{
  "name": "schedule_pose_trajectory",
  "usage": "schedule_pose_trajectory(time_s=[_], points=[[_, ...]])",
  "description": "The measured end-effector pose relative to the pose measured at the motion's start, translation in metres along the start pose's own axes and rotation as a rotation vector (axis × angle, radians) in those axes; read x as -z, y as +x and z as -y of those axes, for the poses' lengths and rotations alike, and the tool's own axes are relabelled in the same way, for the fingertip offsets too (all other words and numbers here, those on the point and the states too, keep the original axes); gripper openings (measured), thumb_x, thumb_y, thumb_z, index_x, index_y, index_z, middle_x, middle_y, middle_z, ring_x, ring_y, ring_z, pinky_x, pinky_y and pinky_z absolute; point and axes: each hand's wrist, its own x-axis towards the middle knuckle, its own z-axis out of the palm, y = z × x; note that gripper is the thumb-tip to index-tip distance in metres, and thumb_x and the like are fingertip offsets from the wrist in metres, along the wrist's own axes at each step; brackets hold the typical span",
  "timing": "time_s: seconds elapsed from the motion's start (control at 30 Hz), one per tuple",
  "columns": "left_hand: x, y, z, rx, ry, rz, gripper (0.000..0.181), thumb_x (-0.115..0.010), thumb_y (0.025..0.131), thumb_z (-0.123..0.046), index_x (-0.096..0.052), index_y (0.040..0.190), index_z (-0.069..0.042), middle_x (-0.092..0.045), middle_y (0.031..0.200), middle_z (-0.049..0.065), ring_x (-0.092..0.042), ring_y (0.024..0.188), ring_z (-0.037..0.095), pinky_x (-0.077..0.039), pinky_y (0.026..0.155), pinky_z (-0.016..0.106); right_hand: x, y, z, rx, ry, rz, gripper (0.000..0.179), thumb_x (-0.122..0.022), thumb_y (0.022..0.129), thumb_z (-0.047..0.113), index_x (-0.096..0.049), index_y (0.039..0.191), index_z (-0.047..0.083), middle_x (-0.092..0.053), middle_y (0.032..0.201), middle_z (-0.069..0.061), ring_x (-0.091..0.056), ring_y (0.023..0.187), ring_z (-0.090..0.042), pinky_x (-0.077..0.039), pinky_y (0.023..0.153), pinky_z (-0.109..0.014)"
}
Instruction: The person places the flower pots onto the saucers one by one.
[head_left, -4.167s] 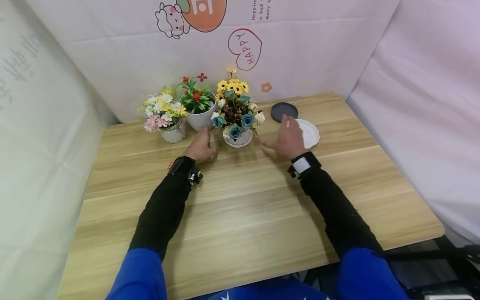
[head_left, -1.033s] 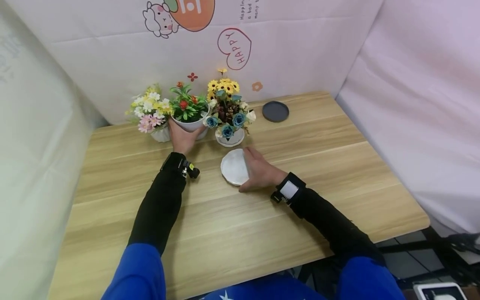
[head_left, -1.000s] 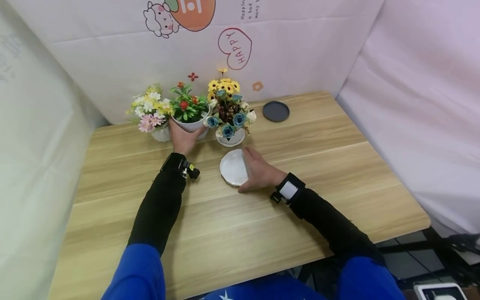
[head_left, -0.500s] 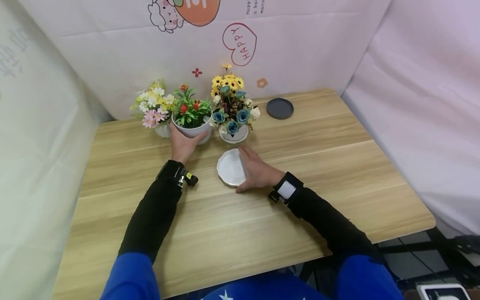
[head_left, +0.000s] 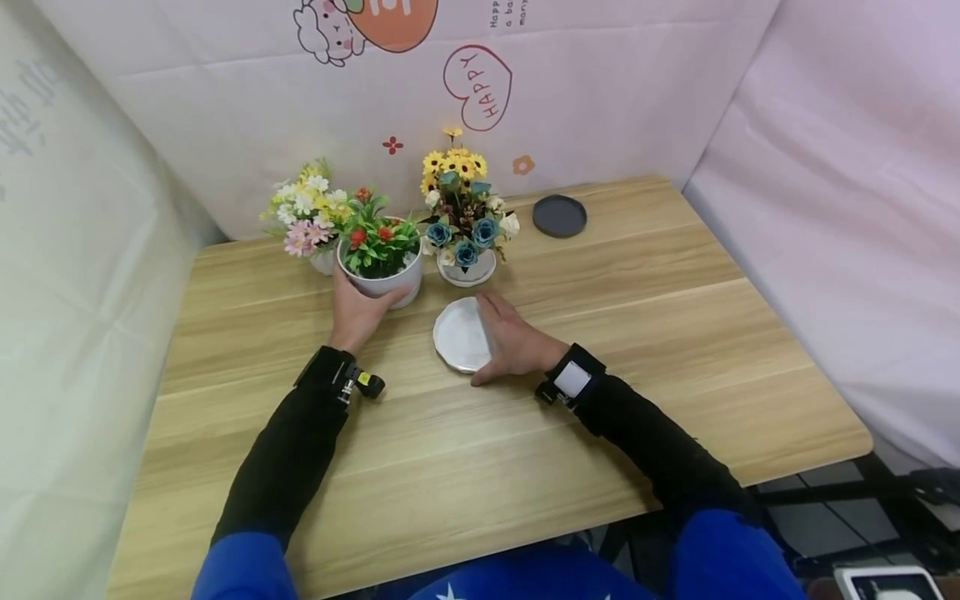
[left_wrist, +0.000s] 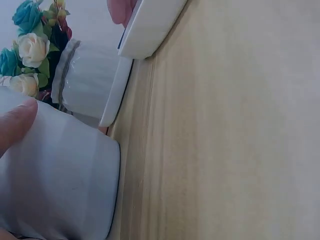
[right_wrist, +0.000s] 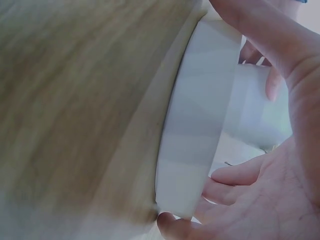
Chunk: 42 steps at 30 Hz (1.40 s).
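Note:
A white flowerpot (head_left: 397, 285) with red blooms and green leaves is gripped by my left hand (head_left: 356, 313), thumb at the front and fingers round its left side. In the left wrist view the same pot (left_wrist: 65, 175) shows its smooth wall low over the wood, thumb against it. My right hand (head_left: 519, 340) holds a round white saucer (head_left: 459, 335) by its right edge, in front of the pots. From the right wrist, the saucer's side wall (right_wrist: 197, 115) appears against the table, with thumb and fingers spread around its rim.
Behind the saucer, a pot of blue and cream roses (head_left: 467, 252) stands on its own white saucer, yellow flowers (head_left: 457, 164) behind it. Pink, white and yellow flowers (head_left: 307, 218) stand left. A dark round saucer (head_left: 559, 216) lies at the back right of the wooden table (head_left: 600, 450).
My right hand has brought the white saucer from the right to the middle. My left hand has taken hold of the red-flowered pot and drawn it forward, out of the row.

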Motion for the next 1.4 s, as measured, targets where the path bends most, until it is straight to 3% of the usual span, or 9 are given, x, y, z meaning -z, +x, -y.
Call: schedule_pose_trajectory(time_s=[0.17,0.43,0.9,1.4], points=[[0.007,-0.015,-0.001,0.033,0.019,0.016,0.118,-0.096,0.078,-0.02,-0.018,0.168,-0.017,-0.033,0.169,0.005,-0.035,0.157,0.021,-0.027,0.133,0.037,-0.002,0.001,0.002,0.001,0.005,0.0,0.147,-0.1,0.066,0.047,-0.006,0.165,-0.008,-0.01,0.172,-0.03,-0.015,0.162,-0.043,-0.021,0.135,-0.05],[0.017,-0.037,-0.003,0.032,0.053,0.057,0.116,-0.096,0.078,-0.023,-0.022,0.166,-0.018,-0.036,0.168,0.005,-0.036,0.156,0.021,-0.028,0.133,0.04,-0.004,0.004,0.006,-0.006,-0.007,0.006,0.148,-0.1,0.065,0.049,-0.007,0.165,-0.008,-0.013,0.171,-0.029,-0.016,0.162,-0.042,-0.021,0.136,-0.049],[0.031,-0.071,-0.008,0.086,0.079,0.094,0.12,-0.097,0.077,-0.026,-0.017,0.167,-0.019,-0.034,0.17,0.006,-0.034,0.158,0.023,-0.026,0.134,0.045,-0.007,0.008,0.009,0.025,-0.008,0.0,0.148,-0.101,0.065,0.048,-0.007,0.164,-0.009,-0.014,0.171,-0.03,-0.016,0.161,-0.043,-0.021,0.136,-0.05],[0.033,-0.087,-0.013,0.083,0.07,0.109,0.12,-0.097,0.077,-0.025,-0.017,0.167,-0.021,-0.033,0.171,0.005,-0.032,0.159,0.022,-0.025,0.135,0.045,-0.006,0.006,0.007,0.027,-0.002,0.008,0.148,-0.1,0.067,0.049,-0.005,0.164,-0.01,-0.011,0.172,-0.031,-0.013,0.162,-0.043,-0.019,0.136,-0.05]])
